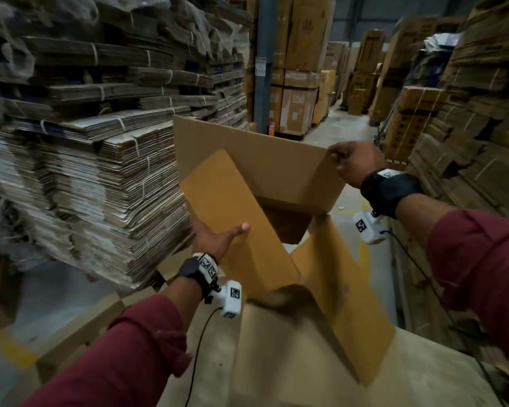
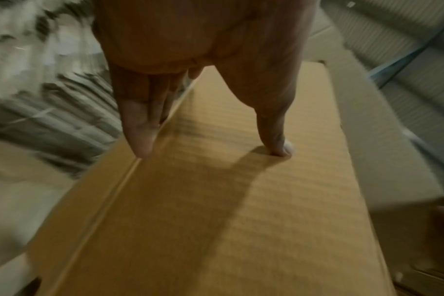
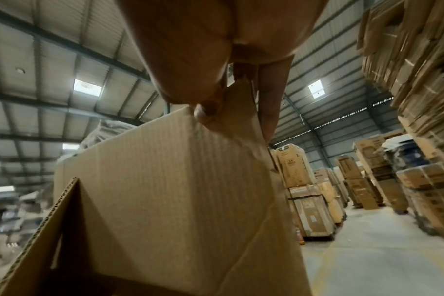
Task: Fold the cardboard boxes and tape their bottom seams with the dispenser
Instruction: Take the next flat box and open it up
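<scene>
Head view: brown corrugated cardboard box [image 1: 256, 183] caught mid-fold, held up above flat cardboard sheets [image 1: 276, 362], flaps splayed open, none yet closed. Left hand [image 1: 215, 239] gripped the box's left flap [image 1: 232, 218], thumb pressed flat on its face, fingers wrapped behind its edge. Right hand [image 1: 354, 165] pinched the box's far right top corner, thumb against fingers, as confirmed by right wrist view. Judged light and stiff, yet prone to creasing away from the score lines; the pinched corner [image 3: 231, 112] already looked crumpled. Best taken by flap edges and corners, as seen, folding along the scores. No tape dispenser visible anywhere near the box. Left of the box, strapped bundles of flattened cartons [image 1: 100, 157]; beyond it, a blue steel column [image 1: 263, 63] bearing a white notice, unreadable. Beyond the column, stacked printed cartons [image 1: 297, 110], their markings too blurred to read; no brand name legible.
</scene>
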A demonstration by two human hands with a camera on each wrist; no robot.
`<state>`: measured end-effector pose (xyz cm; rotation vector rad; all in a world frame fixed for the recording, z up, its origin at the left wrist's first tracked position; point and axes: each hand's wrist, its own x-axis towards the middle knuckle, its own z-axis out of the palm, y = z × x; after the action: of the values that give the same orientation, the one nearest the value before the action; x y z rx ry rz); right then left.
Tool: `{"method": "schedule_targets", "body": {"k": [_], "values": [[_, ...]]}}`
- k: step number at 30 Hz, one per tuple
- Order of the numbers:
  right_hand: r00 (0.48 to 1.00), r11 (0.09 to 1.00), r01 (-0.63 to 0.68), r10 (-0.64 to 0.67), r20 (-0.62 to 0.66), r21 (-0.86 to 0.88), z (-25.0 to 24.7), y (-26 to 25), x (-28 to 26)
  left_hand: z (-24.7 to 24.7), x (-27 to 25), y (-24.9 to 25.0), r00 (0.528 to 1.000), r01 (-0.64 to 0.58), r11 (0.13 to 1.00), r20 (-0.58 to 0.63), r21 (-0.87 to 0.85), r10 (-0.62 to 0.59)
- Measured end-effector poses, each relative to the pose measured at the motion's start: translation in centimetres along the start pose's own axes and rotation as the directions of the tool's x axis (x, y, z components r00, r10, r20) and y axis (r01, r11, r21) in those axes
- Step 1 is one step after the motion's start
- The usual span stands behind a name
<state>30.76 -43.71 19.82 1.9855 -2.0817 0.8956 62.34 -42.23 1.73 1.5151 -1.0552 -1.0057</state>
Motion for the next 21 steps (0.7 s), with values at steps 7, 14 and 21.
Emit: {"method": "schedule_targets", "body": {"k": [7,14,21], "values": [[0.988,0.993,0.111,-0.116,-0.099,-0.05,-3.7,-4.4,3.8,0.8,1.7,6.0,0.991,-0.079,0.994,0.111,0.072,0.071],[0.993,0.987,0.046,-0.062,-0.097,-0.156,-5.6,-6.8,6.2,2.8,1.3,6.2,1.0,0.028,0.944,-0.016,0.328,-0.024],[0.992,0.943,-0.068,0.031,-0.12,-0.326,-6.5,-3.7,7.1,-5.7,5.2,9.9,0.931,-0.349,0.37,0.273,0.861,0.244]]}}
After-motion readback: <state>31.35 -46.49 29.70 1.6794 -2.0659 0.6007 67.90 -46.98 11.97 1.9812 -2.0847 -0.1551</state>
